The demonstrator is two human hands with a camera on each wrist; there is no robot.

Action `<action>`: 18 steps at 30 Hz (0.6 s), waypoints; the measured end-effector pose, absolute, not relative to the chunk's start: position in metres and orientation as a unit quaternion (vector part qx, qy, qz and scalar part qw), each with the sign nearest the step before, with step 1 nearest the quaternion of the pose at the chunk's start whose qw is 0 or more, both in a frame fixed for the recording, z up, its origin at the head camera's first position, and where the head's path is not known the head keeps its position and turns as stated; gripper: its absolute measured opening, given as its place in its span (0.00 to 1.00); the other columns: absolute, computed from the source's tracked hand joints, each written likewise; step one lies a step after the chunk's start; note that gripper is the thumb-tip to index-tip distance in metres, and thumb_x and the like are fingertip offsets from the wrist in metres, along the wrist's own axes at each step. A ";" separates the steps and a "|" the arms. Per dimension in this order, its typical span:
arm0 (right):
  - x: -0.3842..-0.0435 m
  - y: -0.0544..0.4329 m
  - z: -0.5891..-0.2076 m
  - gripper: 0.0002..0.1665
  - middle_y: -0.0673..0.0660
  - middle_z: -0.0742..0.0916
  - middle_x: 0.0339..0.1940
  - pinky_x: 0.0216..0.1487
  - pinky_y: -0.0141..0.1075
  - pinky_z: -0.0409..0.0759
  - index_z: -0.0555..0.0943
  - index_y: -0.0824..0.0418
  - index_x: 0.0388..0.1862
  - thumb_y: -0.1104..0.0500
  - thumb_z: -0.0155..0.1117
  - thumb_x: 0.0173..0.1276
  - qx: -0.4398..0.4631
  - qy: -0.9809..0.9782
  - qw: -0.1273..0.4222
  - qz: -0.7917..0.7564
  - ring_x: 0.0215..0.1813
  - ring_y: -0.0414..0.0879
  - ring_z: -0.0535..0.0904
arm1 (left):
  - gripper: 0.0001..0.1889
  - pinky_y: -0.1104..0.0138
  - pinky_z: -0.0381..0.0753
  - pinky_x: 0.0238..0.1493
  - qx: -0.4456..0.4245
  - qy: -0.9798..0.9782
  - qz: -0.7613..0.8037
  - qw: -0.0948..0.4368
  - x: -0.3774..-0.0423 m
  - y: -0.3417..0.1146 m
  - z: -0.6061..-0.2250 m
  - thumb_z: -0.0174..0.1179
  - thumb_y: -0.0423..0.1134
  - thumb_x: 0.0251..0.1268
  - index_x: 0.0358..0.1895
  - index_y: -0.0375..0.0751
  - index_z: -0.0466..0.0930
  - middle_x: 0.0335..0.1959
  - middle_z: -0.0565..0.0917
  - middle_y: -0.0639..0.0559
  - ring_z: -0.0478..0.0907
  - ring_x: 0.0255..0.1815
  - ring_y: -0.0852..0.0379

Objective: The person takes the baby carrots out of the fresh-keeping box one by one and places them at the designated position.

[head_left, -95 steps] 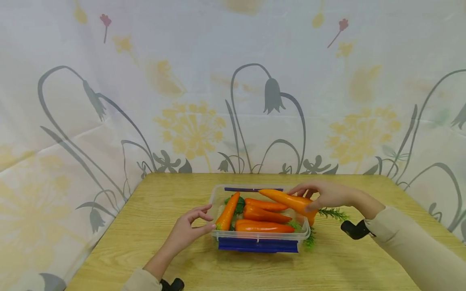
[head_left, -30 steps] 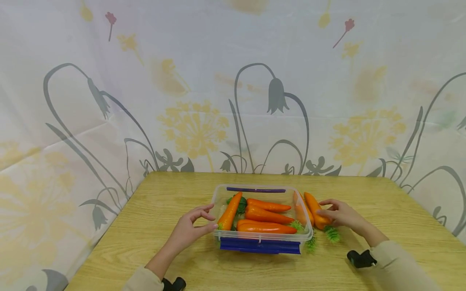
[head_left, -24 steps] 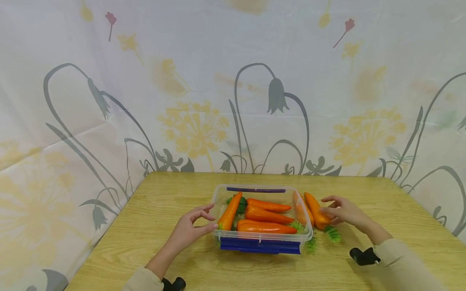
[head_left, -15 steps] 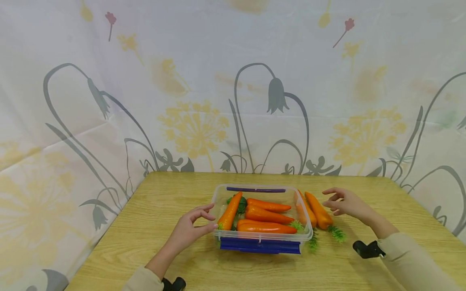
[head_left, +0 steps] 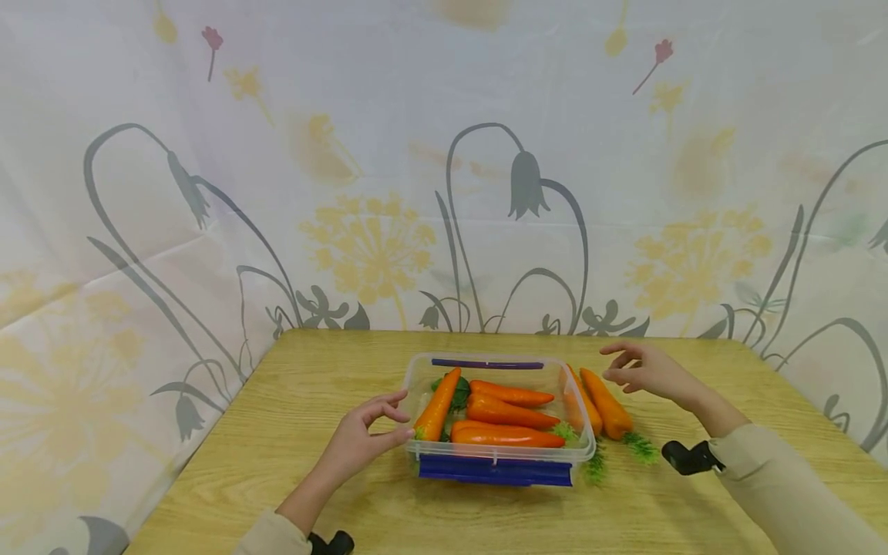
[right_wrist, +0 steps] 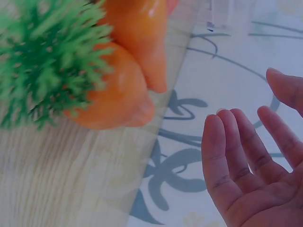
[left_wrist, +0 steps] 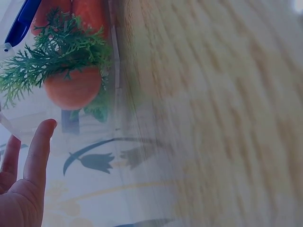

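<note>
A clear plastic box (head_left: pixel 494 453) with blue clips holds several orange carrots (head_left: pixel 509 413), one of them leaning along its left side. My left hand (head_left: pixel 361 433) is at the box's left wall, thumb tip right at the rim, fingers relaxed around nothing. In the left wrist view its fingers (left_wrist: pixel 37 158) point up beside a carrot's leafy end. To the right of the box, two more carrots (head_left: pixel 606 405) with green tops lie side by side on the table. My right hand (head_left: pixel 652 375) hovers over their far right side, holding nothing, fingers loosely bent.
The wooden table (head_left: pixel 305 378) reaches back to a flower-printed cloth (head_left: pixel 388 169). A dark green leafy piece (head_left: pixel 460 391) is inside the box near its back left. Black wrist devices (head_left: pixel 690 458) are strapped at both sleeves.
My right hand set a carrot down beside the other one at the box's right, let go of it, and rose away toward the back. The left hand stayed at the box.
</note>
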State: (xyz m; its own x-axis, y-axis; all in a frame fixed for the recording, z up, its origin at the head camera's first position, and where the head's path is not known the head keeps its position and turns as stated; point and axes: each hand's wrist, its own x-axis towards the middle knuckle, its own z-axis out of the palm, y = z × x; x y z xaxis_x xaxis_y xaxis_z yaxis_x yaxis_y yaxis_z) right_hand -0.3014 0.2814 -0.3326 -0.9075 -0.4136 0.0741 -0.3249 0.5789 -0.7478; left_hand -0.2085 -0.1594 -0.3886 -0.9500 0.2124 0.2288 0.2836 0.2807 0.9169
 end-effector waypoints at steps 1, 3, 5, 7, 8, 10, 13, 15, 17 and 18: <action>-0.302 0.280 -0.331 0.29 0.62 0.79 0.41 0.40 0.46 0.81 0.68 0.70 0.61 0.57 0.62 0.66 -0.208 0.888 0.055 -0.407 0.39 0.51 0.80 | 0.10 0.42 0.54 0.64 -0.154 -0.800 -0.580 0.030 -0.209 -0.159 -0.389 0.65 0.36 0.58 0.39 0.34 0.81 0.64 0.70 0.44 0.61 0.66 0.43; -0.303 0.276 -0.328 0.29 0.62 0.79 0.41 0.40 0.45 0.81 0.68 0.69 0.61 0.57 0.62 0.66 -0.209 0.890 0.055 -0.401 0.39 0.51 0.80 | 0.09 0.42 0.53 0.64 -0.150 -0.800 -0.580 0.027 -0.209 -0.159 -0.389 0.65 0.36 0.58 0.39 0.34 0.81 0.64 0.70 0.44 0.61 0.66 0.43; -0.304 0.271 -0.325 0.30 0.61 0.79 0.41 0.40 0.45 0.81 0.68 0.70 0.62 0.56 0.62 0.66 -0.213 0.891 0.053 -0.397 0.39 0.50 0.80 | 0.09 0.42 0.53 0.65 -0.145 -0.800 -0.581 0.026 -0.210 -0.159 -0.390 0.65 0.36 0.57 0.39 0.35 0.81 0.63 0.70 0.45 0.61 0.67 0.43; -0.305 0.266 -0.321 0.30 0.61 0.79 0.41 0.40 0.44 0.82 0.69 0.69 0.61 0.55 0.62 0.66 -0.217 0.891 0.050 -0.394 0.38 0.49 0.80 | 0.09 0.42 0.53 0.65 -0.142 -0.800 -0.582 0.027 -0.210 -0.159 -0.389 0.65 0.36 0.57 0.38 0.35 0.82 0.63 0.71 0.45 0.61 0.66 0.43; -0.305 0.264 -0.320 0.30 0.62 0.79 0.41 0.39 0.43 0.82 0.69 0.69 0.61 0.55 0.62 0.66 -0.220 0.891 0.050 -0.394 0.38 0.49 0.80 | 0.09 0.42 0.53 0.65 -0.142 -0.801 -0.581 0.027 -0.209 -0.159 -0.389 0.65 0.36 0.57 0.38 0.35 0.82 0.63 0.71 0.45 0.62 0.66 0.43; -0.305 0.260 -0.316 0.29 0.62 0.79 0.42 0.40 0.44 0.82 0.69 0.70 0.61 0.56 0.62 0.66 -0.225 0.889 0.051 -0.395 0.38 0.50 0.80 | 0.09 0.42 0.53 0.64 -0.145 -0.801 -0.580 0.027 -0.208 -0.158 -0.388 0.65 0.36 0.58 0.39 0.35 0.82 0.63 0.70 0.45 0.62 0.66 0.43; -0.305 0.254 -0.312 0.29 0.62 0.79 0.41 0.40 0.45 0.82 0.69 0.70 0.61 0.56 0.62 0.66 -0.229 0.888 0.052 -0.395 0.37 0.50 0.80 | 0.09 0.42 0.54 0.64 -0.151 -0.800 -0.580 0.027 -0.207 -0.158 -0.387 0.65 0.36 0.58 0.39 0.35 0.81 0.63 0.70 0.45 0.62 0.66 0.43; -0.306 0.250 -0.310 0.29 0.61 0.79 0.41 0.40 0.44 0.82 0.69 0.70 0.60 0.56 0.62 0.66 -0.230 0.889 0.051 -0.392 0.37 0.49 0.80 | 0.09 0.42 0.54 0.64 -0.151 -0.799 -0.582 0.026 -0.207 -0.157 -0.386 0.64 0.36 0.58 0.39 0.36 0.81 0.63 0.70 0.45 0.62 0.66 0.43; -0.306 0.247 -0.308 0.28 0.61 0.79 0.40 0.39 0.43 0.82 0.70 0.69 0.60 0.56 0.63 0.65 -0.231 0.891 0.050 -0.389 0.35 0.48 0.80 | 0.09 0.42 0.54 0.64 -0.149 -0.799 -0.582 0.026 -0.207 -0.157 -0.386 0.65 0.36 0.58 0.39 0.36 0.82 0.63 0.71 0.46 0.61 0.66 0.43; -0.307 0.245 -0.307 0.28 0.61 0.79 0.40 0.39 0.42 0.82 0.70 0.69 0.59 0.56 0.63 0.65 -0.232 0.890 0.051 -0.389 0.35 0.49 0.80 | 0.08 0.42 0.54 0.64 -0.147 -0.800 -0.581 0.026 -0.206 -0.158 -0.386 0.65 0.36 0.58 0.39 0.36 0.82 0.63 0.71 0.46 0.61 0.66 0.43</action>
State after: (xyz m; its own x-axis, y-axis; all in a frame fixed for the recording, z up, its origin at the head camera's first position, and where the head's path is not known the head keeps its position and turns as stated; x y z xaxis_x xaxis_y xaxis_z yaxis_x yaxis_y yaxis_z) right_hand -0.3069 0.2447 -0.3075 -0.8873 -0.4526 0.0885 -0.3726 0.5906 -0.7158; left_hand -0.2065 -0.1576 -0.3864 -0.9552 0.2048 0.2137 0.2664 0.2805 0.9222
